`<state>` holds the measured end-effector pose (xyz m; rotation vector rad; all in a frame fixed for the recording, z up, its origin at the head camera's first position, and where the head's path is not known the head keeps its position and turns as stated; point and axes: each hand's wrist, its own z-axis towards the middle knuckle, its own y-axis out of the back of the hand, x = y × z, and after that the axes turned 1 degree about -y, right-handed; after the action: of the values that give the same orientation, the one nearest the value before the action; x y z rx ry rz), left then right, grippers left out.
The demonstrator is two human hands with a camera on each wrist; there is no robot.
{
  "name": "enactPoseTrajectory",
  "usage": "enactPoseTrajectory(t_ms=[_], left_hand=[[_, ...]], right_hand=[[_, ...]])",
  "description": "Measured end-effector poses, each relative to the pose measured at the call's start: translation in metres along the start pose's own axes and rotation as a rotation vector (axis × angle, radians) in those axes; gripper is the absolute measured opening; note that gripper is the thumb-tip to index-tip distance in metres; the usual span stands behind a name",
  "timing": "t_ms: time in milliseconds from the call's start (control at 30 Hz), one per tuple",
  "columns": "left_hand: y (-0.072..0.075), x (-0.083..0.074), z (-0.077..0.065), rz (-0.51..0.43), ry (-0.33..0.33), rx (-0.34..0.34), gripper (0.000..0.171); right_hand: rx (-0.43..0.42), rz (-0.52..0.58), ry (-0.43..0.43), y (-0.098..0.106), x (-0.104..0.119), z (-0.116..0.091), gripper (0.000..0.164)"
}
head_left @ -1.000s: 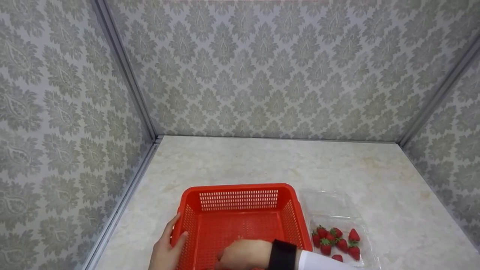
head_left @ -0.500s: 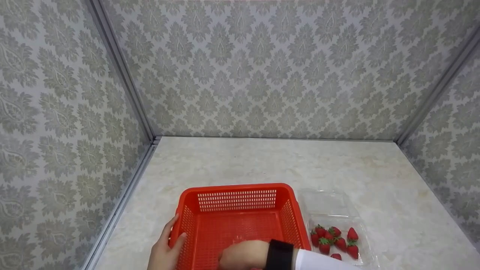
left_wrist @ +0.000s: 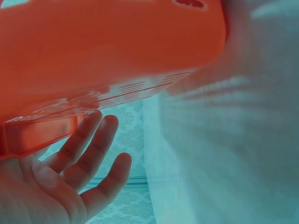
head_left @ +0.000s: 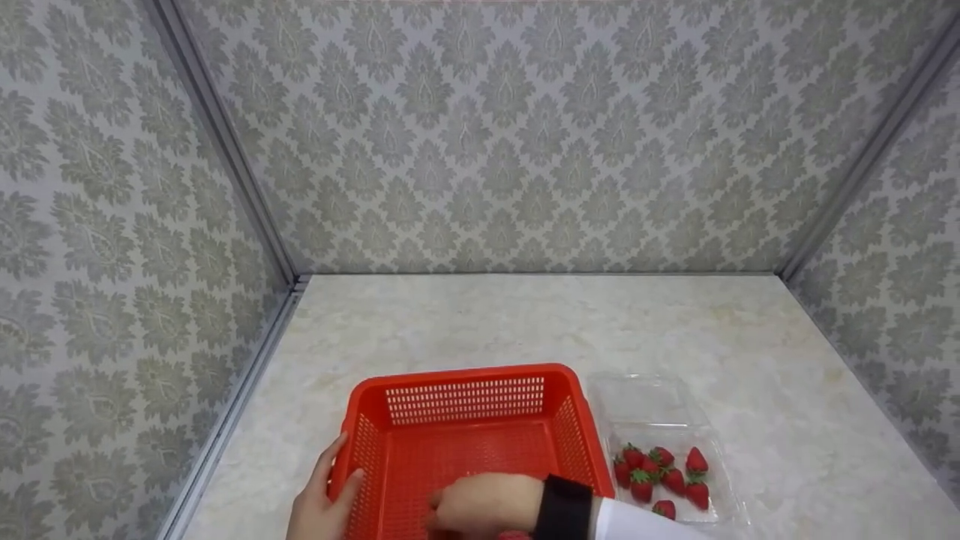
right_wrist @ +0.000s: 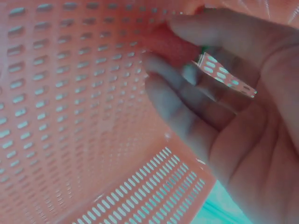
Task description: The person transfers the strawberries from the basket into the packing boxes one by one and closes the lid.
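A red plastic basket [head_left: 465, 373] with slotted walls sits at the front of the table. At its left rim my left hand [head_left: 322, 499] holds on, thumb over the inner side and fingers outside; the left wrist view shows these fingers [left_wrist: 107, 135] loosely bent under the outer wall. My right hand [head_left: 487, 504], with a black band at the wrist, reaches down inside the basket. Between its thumb and fingertips it pinches a red strawberry [right_wrist: 170, 46], green leaf showing, close over the slotted floor. In the head view that strawberry is hidden behind the hand.
To the basket's right lies a clear plastic clamshell box, its lid [head_left: 641, 397] folded back. Several strawberries [head_left: 641, 487] lie in its near half. Patterned wall panels [head_left: 465, 135] enclose the table at the back and sides.
The head view has turned slightly, so the basket and box appear further left. My right hand has lifted a little within the basket, while my left hand stays at the rim.
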<state>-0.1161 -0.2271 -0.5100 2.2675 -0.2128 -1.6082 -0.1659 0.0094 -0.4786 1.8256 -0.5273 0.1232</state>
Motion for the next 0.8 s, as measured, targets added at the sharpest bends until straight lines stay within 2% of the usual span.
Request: enactPoseTrajectory(t_ms=[67,167,300,433,600,800], left_hand=[[0.000,-0.001,0.000,0.007,-0.002,-0.001,0.069],[-0.001,-0.002,0.001,0.006,-0.002,0.002,0.069],[-0.001,-0.002,0.000,0.018,-0.006,0.005,0.069],[0.000,-0.003,0.000,0.031,-0.013,-0.005,0.067],[0.002,0.000,0.000,0.035,-0.021,0.009,0.070],[0.002,-0.002,0.001,0.028,-0.020,0.033,0.075]], right_hand=[[-0.045,-0.087,0.030,0.006,-0.001,-0.007,0.011],[-0.131,-0.125,0.022,0.015,-0.004,-0.023,0.009],[-0.245,-0.136,-0.035,0.031,-0.011,-0.052,0.014],[-0.322,-0.128,-0.124,0.045,-0.020,-0.091,0.021],[-0.380,-0.017,-0.250,0.049,-0.037,-0.147,0.023],[-0.445,0.105,-0.377,0.025,-0.054,-0.204,0.022]])
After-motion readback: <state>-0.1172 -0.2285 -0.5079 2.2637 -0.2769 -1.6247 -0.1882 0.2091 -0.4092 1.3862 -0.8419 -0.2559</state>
